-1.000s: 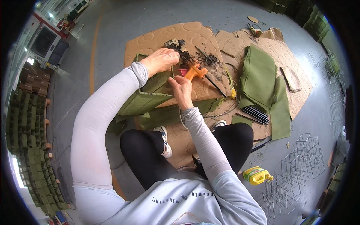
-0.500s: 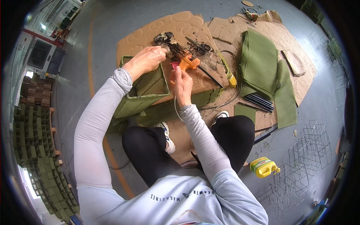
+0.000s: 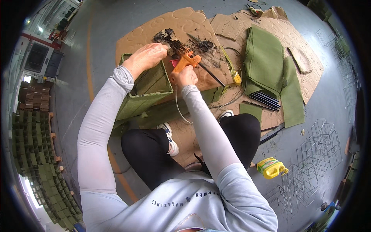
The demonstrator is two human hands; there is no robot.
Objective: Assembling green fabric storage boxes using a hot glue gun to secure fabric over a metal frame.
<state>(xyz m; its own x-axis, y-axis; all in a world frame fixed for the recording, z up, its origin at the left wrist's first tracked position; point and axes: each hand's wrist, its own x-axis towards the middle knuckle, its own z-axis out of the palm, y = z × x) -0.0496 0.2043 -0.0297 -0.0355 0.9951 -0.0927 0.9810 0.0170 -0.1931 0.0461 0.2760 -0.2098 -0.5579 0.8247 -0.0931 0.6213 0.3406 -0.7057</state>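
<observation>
Moved from the green box's rim a second ago, a worker's right hand [image 3: 185,76] has closed around the handle of an orange glue gun [image 3: 188,60]; the left hand [image 3: 147,58] stays over the box, fingers bent together, and whether it grips anything cannot be told. Smooth gray floor [image 3: 174,7] spreads beneath the scene. On it lie broad brown cardboard sheets [image 3: 143,33], stamped with shallow rounded outlines. To the worker's right, thin metal wire frames [image 3: 319,145] form a lattice of open, boxy shapes. Soft, matte green fabric sheets [image 3: 264,58] are piled flat and roughly rectangular, their edges unevenly aligned. Nearer the worker, the box [image 3: 141,102] has straight, fabric-like green walls, a squared open mouth and a fuzzy rim, its inside shadowed. Near the worker's right knee is a glossy yellow plastic jug [image 3: 270,168] with a molded handle. Just beside the box, over the cardboard, the glue gun shows a bright plastic body, its nose toward crusted black residue, with a straight black stick [image 3: 212,75] extending from its rear. Dark-handled scissors [image 3: 205,45] lie near the gun, by a crumpled, charred-looking black-and-tan clump [image 3: 165,35].
</observation>
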